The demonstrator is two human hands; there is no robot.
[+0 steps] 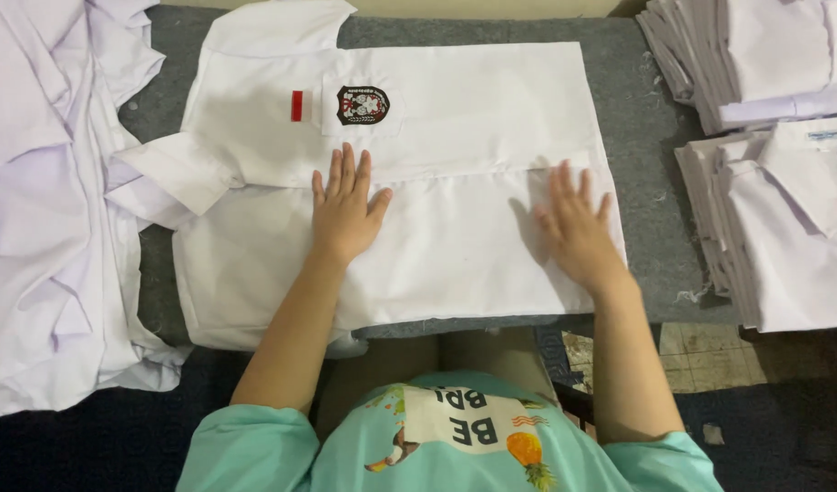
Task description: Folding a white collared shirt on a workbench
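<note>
A white short-sleeved shirt point(455, 118) lies spread sideways on a grey padded table point(632, 109), collar to the left. It has a chest pocket with a dark embroidered badge point(362, 106) and a small red patch point(297, 105). My left hand point(345, 208) rests flat on the shirt's middle, fingers spread. My right hand point(575, 223) presses flat on the cloth near the shirt's right edge, fingers apart. Neither hand holds anything.
A loose heap of white shirts point(45, 200) lies at the left. Two stacks of folded white shirts sit at the right, one at the back point(755, 55) and one nearer point(783, 228). A gap past the table's near edge shows tiled floor point(701, 351).
</note>
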